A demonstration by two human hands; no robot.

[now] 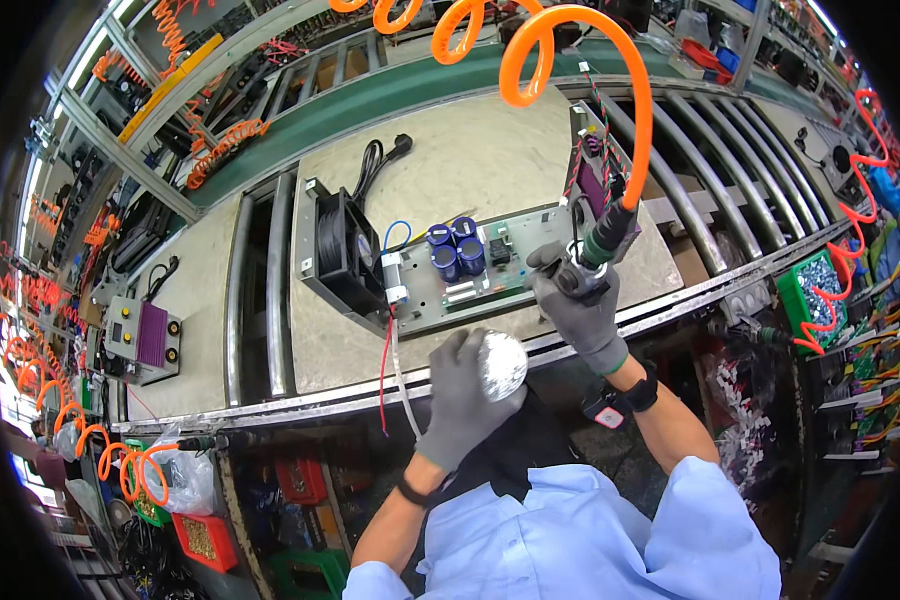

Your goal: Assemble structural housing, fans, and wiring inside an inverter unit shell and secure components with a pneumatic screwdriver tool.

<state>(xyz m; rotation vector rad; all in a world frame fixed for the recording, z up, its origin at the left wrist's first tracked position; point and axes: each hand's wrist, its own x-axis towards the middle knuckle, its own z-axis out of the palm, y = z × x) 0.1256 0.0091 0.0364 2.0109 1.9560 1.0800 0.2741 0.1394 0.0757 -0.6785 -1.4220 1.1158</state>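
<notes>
My left hand [462,400], in a grey glove, is closed around a round, shiny silver thing [503,366] just above the front rail; its exact kind is unclear. A grey glove also covers my right hand [584,318], wrapped round an air screwdriver [604,240] hanging on an orange coiled hose [642,110]. The screwdriver stands upright over the right end of an open metal chassis [420,313], its tip hidden by my hand. On the chassis are a circuit board [485,278] with several dark blue capacitors [457,248] and a black fan [345,240].
The chassis lies on a pale board [340,365] on the roller conveyor [685,185]. A black power cable [370,165] sits behind it. Red and white wires [386,375] hang over the front edge. Another purple-topped unit [145,338] stands left; a green screw bin [812,295] is right.
</notes>
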